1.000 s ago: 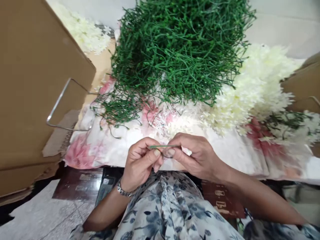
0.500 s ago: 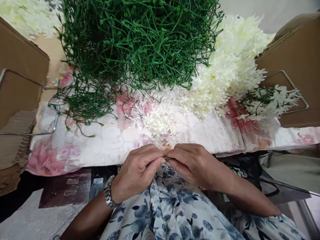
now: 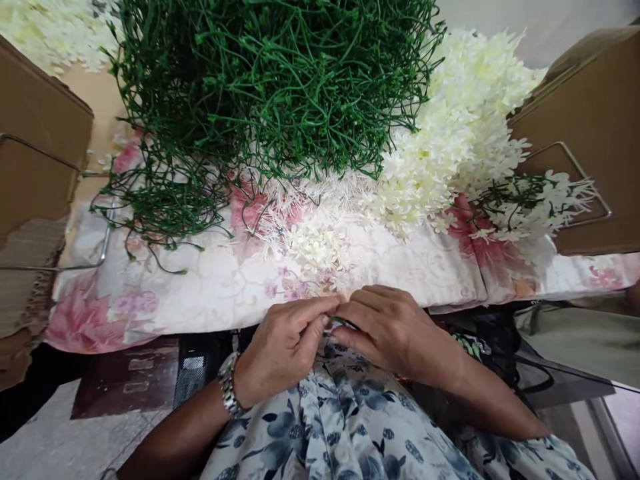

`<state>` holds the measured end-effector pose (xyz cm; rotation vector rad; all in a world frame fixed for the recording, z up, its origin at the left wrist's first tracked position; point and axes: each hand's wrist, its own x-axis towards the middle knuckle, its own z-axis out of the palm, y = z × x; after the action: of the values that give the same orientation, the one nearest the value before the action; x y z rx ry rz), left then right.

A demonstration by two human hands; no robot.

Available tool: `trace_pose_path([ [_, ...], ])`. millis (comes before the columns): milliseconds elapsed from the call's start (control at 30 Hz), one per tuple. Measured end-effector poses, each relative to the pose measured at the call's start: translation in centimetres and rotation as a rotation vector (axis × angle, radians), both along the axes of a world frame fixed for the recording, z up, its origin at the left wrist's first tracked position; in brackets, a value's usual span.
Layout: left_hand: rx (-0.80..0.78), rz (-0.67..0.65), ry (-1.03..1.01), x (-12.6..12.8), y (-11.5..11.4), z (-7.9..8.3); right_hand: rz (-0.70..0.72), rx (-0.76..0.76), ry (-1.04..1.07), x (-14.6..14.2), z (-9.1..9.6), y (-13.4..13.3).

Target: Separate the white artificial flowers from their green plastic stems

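Observation:
My left hand point(image 3: 287, 343) and my right hand point(image 3: 387, 327) meet fingertip to fingertip over my lap, both pinched shut on a thin green stem point(image 3: 341, 321) that barely shows between them. A metal watch sits on my left wrist. Just beyond the hands lies a floral cloth point(image 3: 210, 293) with a big heap of green plastic stems point(image 3: 265, 87) and a pile of cream artificial flowers point(image 3: 450, 153). Small white flower pieces point(image 3: 315, 243) lie close to my fingers.
Cardboard boxes with wire handles stand at the left point(image 3: 35, 167) and right point(image 3: 590, 147). A few assembled sprigs with white flowers point(image 3: 530, 207) rest by the right box. More cream flowers point(image 3: 55, 30) lie at the back left. Grey floor shows at lower left.
The view swung right and tilted. My hands dropped lower toward my lap and closed together, so the green stem that showed plainly a second ago is now mostly hidden.

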<state>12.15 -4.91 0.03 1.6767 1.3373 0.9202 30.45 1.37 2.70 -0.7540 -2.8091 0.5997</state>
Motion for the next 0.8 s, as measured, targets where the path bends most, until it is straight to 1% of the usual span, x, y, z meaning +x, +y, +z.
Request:
trace_pose_path([
  [33, -0.028, 0.043, -0.048, -0.1, 0.1, 0.0, -0.051, 0.011, 0.033, 0.3, 0.0, 0.5],
  [100, -0.105, 0.139, -0.167, -0.4, 0.5, 0.0, -0.181, 0.109, 0.091, 0.8, -0.3, 1.8],
  [167, -0.163, 0.215, -0.275, -0.5, 0.9, 0.0, -0.277, 0.208, 0.065, 1.0, -0.9, 2.9],
  [233, -0.193, 0.267, -0.349, -0.4, 1.4, 0.0, -0.303, 0.252, -0.027, 0.8, -1.7, 3.5],
  [300, -0.211, 0.289, -0.41, -0.2, 1.8, -0.1, -0.299, 0.263, -0.123, 0.3, -2.3, 3.7],
  [367, -0.21, 0.296, -0.461, 0.0, 2.1, -0.2, -0.295, 0.261, -0.172, -0.1, -2.8, 3.7],
  [467, -0.188, 0.299, -0.514, 0.1, 2.3, -0.5, -0.285, 0.242, -0.138, -0.1, -3.2, 3.7],
  [567, -0.223, 0.304, -0.569, 0.3, 2.3, -0.9, -0.301, 0.178, -0.052, 0.8, -3.1, 3.9],
  [700, -0.276, 0.28, -0.64, 0.7, 2.3, -1.2, -0.333, 0.035, 0.148, 1.8, -1.9, 3.7],
  [800, -0.287, 0.258, -0.707, 1.2, 2.4, -1.2, -0.286, -0.061, 0.29, 1.6, -0.9, 3.0],
])
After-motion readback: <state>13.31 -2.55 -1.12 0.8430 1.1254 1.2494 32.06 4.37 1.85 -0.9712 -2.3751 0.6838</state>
